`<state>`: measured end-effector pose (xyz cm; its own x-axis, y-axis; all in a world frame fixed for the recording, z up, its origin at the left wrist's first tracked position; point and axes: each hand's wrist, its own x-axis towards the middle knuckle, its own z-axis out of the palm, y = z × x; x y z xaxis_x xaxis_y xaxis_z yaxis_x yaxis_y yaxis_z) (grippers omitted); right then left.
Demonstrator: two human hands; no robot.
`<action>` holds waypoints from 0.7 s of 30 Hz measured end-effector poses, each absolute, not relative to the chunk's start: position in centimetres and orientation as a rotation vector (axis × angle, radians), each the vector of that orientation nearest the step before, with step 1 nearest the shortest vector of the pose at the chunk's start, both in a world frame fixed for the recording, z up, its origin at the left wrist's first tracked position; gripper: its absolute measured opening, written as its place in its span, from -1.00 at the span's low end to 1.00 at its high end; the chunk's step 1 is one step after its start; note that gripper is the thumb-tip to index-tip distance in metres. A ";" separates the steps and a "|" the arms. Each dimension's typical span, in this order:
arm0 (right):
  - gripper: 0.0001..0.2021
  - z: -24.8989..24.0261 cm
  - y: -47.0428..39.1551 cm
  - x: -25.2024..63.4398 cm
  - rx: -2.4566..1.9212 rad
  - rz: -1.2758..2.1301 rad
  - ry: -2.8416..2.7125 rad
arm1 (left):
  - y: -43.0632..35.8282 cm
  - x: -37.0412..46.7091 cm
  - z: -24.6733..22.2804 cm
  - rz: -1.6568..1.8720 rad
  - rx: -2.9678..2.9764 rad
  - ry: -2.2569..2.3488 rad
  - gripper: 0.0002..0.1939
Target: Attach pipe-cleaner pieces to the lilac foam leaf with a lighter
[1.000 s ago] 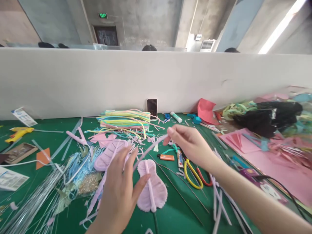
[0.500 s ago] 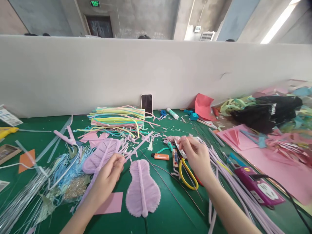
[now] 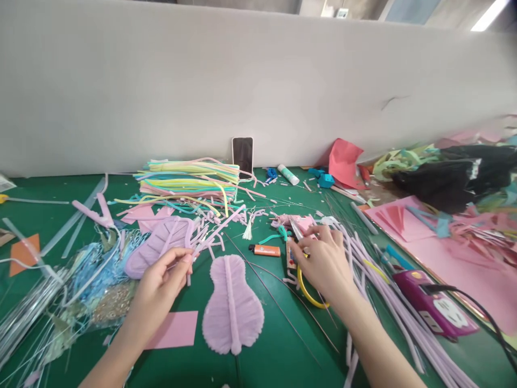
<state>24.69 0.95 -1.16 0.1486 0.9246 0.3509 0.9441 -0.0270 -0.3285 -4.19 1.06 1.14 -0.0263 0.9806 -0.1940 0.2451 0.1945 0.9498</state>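
Landmark: the lilac chenille petal (image 3: 232,307), flat on the green tabletop (image 3: 278,345), its broad end toward the person.

Left hand (image 3: 163,280): narrow, thumb and fingers pinched on a lilac chenille stem (image 3: 224,226), up and left of the petal. The pinch is near one end, presumably so that the rest projects free, up and to the right.

Right hand (image 3: 325,258): fingers bent over the yellow-handled scissors (image 3: 307,293), up and right of the petal. Whether the fingers close on them or only rest there, cannot tell. The blades point away from the person and the loops toward them, which likely suits a reach from the near side.

Orange lighter (image 3: 266,250): above and right of the petal, lying flat. Phone (image 3: 243,156): beyond the petal, upright against the white partition (image 3: 258,91), probably leaned so that its screen faces the person.

Hidden or unclear: the right hand covers part of the scissors, including one loop; the glue tube (image 3: 290,253) beside them is partly covered too. The left fingers hide the held end of the stem; its far part is hard to separate from the lilac offcuts (image 3: 205,229) behind. The phone screen is dark, content unreadable. The yellow tool (image 3: 3,198), far left of the petal, is cut off by the frame edge.
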 end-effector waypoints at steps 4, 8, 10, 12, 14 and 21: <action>-0.69 -1.9 0.5 24.0 -2.152 -0.270 -1.893 | 1.1 -4.1 1.0 0.937 1.254 1.486 -0.63; -0.73 -2.1 0.9 23.2 -2.175 -0.309 -1.956 | 1.1 -4.2 0.7 0.934 1.263 1.489 -0.63; -0.77 -2.3 1.2 23.3 -2.151 -0.253 -1.933 | 1.0 -4.3 0.7 0.932 1.282 1.499 -0.62; -0.79 -2.4 1.4 23.5 -2.100 -0.159 -1.851 | 1.0 -4.4 0.8 0.930 1.303 1.514 -0.60; -0.80 -2.2 1.5 23.7 -2.036 0.040 -1.707 | 1.0 -4.4 0.8 0.920 1.318 1.530 -0.58; -0.73 -0.4 0.4 21.8 -1.347 1.095 -1.237 | 1.0 -4.4 0.6 0.883 1.326 1.545 -0.56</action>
<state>21.82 0.44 -0.39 0.0797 0.9968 -0.0057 0.1272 -0.0159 -0.9918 -4.42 0.98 0.55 -0.0312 0.9843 -0.1738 0.3502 0.1736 0.9205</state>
